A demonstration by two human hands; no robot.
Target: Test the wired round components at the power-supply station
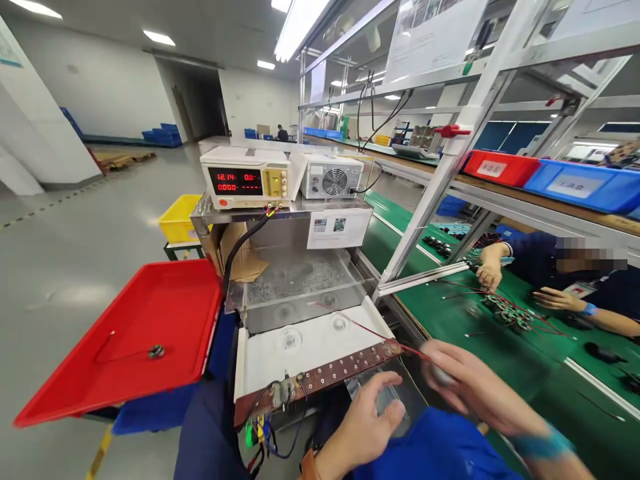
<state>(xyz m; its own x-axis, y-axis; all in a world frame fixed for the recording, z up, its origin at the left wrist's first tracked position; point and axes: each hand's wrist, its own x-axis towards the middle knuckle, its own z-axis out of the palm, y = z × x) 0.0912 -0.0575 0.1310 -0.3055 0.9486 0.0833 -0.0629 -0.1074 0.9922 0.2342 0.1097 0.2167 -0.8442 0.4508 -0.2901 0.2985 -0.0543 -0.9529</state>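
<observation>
My right hand (467, 381) is closed on a small round greyish part (443, 375), blurred by motion. A thin red wire (373, 331) runs from that hand out to the left over the white fixture. My left hand (367, 421) hangs in front of the fixture, thumb and fingers apart, with nothing in it. Between the fixture's white base (313, 347) and me lies a brown strip (345, 367) with rows of metal studs. Black leads and coloured clips (257, 430) hang at its left end. A clear cover (300, 300) stands behind the base.
A red tray (170, 293) at left holds a small round wired part (156, 351). Behind the fixture stand a power supply (247, 179) with red digits and a fan unit (333, 179). On the right, a co-worker's hand (490, 273) is over wired parts on the green bench (460, 327).
</observation>
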